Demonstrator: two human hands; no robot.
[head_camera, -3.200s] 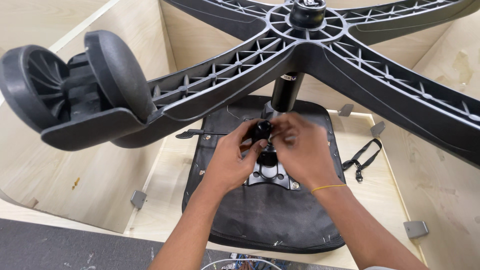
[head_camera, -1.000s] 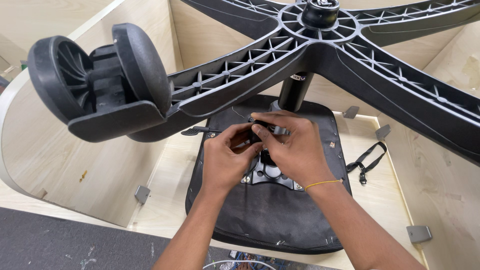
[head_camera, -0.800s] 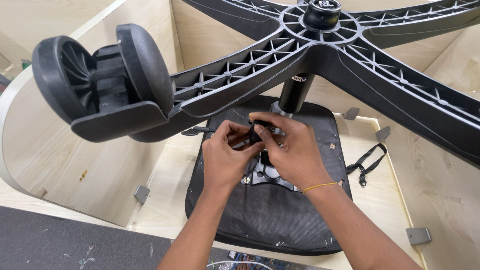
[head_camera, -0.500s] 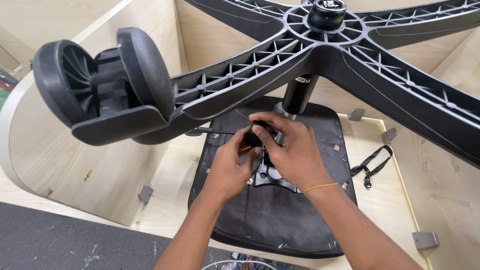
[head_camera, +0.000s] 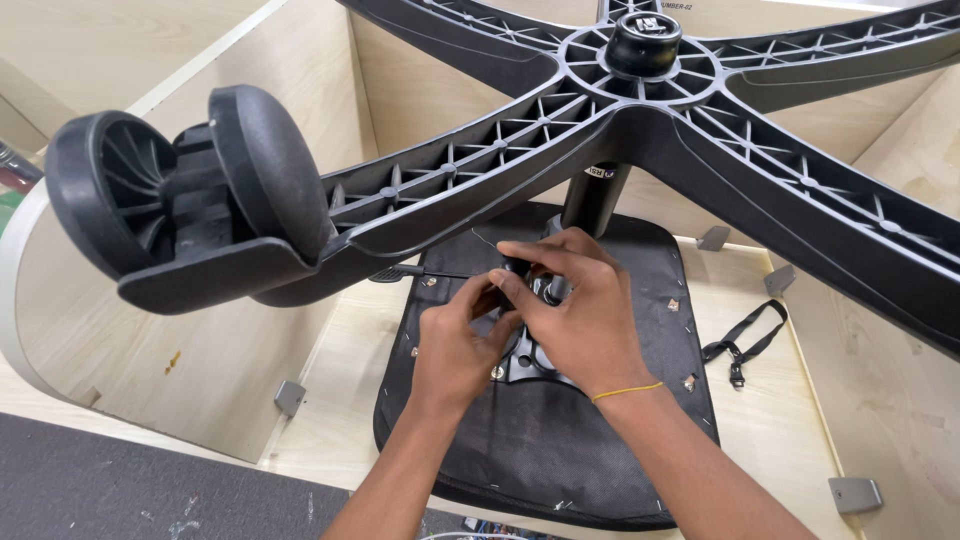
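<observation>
Both hands sit on the black knob (head_camera: 517, 272) of the seat mechanism (head_camera: 527, 362), right under the gas column (head_camera: 592, 197). My left hand (head_camera: 457, 345) curls its fingers onto the knob, my right hand (head_camera: 580, 312) pinches it from above. The chair's flipped, seat (head_camera: 560, 440) down, base (head_camera: 640, 90) overhead.

I'm in a furniture assembly workshop: an upturned office chair (head_camera: 560, 400) sits inside a bare plywood box (head_camera: 300, 380) with metal corner brackets (head_camera: 288, 396), its star base (head_camera: 640, 110) and a caster wheel (head_camera: 170, 200) up near me, grey paint-flecked floor (head_camera: 120, 490) below.
</observation>
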